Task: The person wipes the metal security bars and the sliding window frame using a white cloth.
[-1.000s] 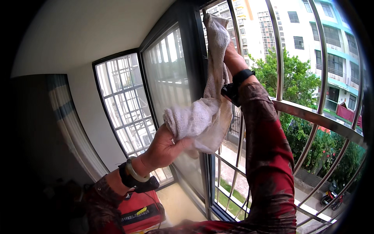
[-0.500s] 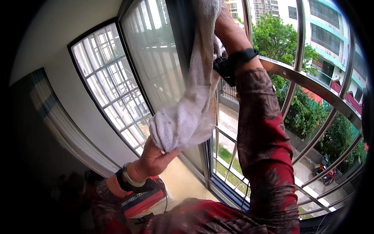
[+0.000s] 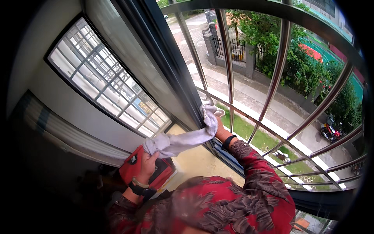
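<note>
A pale grey-white towel (image 3: 183, 143) stretches between my two hands, sagging a little in the middle. My left hand (image 3: 147, 165) is closed round its bunched end, low on the inner side of the window. My right hand (image 3: 222, 130) holds the other end at the outer side of the sliding window's dark frame (image 3: 171, 74), low down by the bars. Cloth covers part of the right hand's fingers. The towel passes around the frame's edge and touches it there.
Metal security bars (image 3: 278, 66) curve outward on the right, above a path and grass far below. A red and black bag (image 3: 130, 167) sits on the beige sill (image 3: 194, 163) by my left forearm. A striped curtain (image 3: 70, 136) hangs at left, beside a second barred window (image 3: 105, 74).
My right hand has come down from high on the frame to near its lower part, bringing the towel with it. My left hand stays low, still gripping its end. The view tilts further down.
</note>
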A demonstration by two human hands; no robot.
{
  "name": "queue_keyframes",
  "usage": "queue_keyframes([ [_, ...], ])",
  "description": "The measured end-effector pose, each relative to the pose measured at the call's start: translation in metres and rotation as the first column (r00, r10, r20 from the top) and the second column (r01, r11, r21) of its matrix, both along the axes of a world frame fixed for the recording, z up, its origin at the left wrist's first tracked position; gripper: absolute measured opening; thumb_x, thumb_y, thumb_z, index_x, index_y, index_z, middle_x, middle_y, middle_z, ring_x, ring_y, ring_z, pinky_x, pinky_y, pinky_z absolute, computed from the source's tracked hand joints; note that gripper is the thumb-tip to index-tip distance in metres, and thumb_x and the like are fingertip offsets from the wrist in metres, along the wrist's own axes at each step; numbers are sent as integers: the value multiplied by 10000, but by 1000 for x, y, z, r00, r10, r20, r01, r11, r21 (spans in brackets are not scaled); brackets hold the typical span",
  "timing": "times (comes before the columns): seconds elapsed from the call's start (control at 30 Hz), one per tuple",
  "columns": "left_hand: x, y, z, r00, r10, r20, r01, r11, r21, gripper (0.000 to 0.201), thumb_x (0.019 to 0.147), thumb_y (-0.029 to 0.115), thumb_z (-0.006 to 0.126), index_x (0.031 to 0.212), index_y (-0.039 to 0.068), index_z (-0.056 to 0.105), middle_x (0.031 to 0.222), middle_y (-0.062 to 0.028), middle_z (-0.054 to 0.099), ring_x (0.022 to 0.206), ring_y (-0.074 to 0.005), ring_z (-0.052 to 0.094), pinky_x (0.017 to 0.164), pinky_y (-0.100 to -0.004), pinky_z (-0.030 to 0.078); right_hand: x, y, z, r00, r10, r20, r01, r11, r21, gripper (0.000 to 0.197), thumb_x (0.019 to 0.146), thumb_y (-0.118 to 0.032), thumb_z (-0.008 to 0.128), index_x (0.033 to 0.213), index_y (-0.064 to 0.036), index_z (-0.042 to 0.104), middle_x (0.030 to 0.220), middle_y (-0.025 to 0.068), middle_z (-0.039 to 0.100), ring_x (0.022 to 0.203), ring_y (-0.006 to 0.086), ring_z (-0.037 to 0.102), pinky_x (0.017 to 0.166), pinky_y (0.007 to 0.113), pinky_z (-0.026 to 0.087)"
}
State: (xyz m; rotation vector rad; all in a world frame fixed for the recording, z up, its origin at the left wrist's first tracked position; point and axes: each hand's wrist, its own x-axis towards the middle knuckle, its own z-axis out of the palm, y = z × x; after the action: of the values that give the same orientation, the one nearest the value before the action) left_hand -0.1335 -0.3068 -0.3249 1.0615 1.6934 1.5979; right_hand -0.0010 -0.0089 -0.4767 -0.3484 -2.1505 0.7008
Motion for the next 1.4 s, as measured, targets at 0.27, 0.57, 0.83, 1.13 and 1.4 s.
queue_keyframes([
  [0.27, 23, 17, 7, 995, -19, 100, 10, 996, 91, 347, 799, -7, 439, 1144, -27, 467, 1129, -82, 520, 1059, -176, 480, 942, -295, 319, 34, -42, 15, 918, -99, -384, 44, 988, -148, 356, 726, -49, 579, 1072, 2, 512, 1051, 151, 544, 975, 258, 533, 857, 295, 399],
  [0.57, 44, 4, 44, 982, -80, 171, 27, 955, 296, 309, 810, 22, 461, 1112, -28, 495, 1098, -84, 543, 1046, -178, 491, 938, -299, 324, 85, -65, 152, 827, 153, -542, -527, 548, -650, 415, 736, -91, 597, 1125, -11, 476, 1067, 85, 538, 963, 189, 517, 854, 283, 406],
  [0.83, 48, -16, 49, 990, -64, 122, 32, 968, 248, 466, 778, 3, 484, 1229, 11, 363, 1204, -63, 452, 1131, -181, 417, 976, -317, 280, 71, -74, 196, 939, 160, -304, -239, 941, -241, 517, 685, -115, 631, 1158, -5, 455, 1078, 114, 521, 1001, 246, 502, 890, 312, 368],
  [1.13, 61, -19, 101, 997, -75, 0, 69, 918, 391, 371, 818, 42, 463, 1183, -5, 417, 1134, -71, 498, 1060, -170, 457, 918, -305, 333, 34, -45, 302, 846, 40, -531, -103, 991, -89, 461, 805, -134, 549, 1226, -39, 386, 1077, 97, 515, 924, 165, 520, 767, 257, 436],
  [1.4, 69, 17, 135, 980, -76, -185, 147, 903, 404, 309, 863, 88, 467, 1158, -3, 453, 1099, -58, 518, 1042, -138, 453, 904, -292, 342, -1, 1, 406, 717, 280, -638, -378, 926, -18, 512, 876, -109, 471, 1318, -40, 221, 1296, 76, 339, 1120, 151, 399, 920, 302, 363],
])
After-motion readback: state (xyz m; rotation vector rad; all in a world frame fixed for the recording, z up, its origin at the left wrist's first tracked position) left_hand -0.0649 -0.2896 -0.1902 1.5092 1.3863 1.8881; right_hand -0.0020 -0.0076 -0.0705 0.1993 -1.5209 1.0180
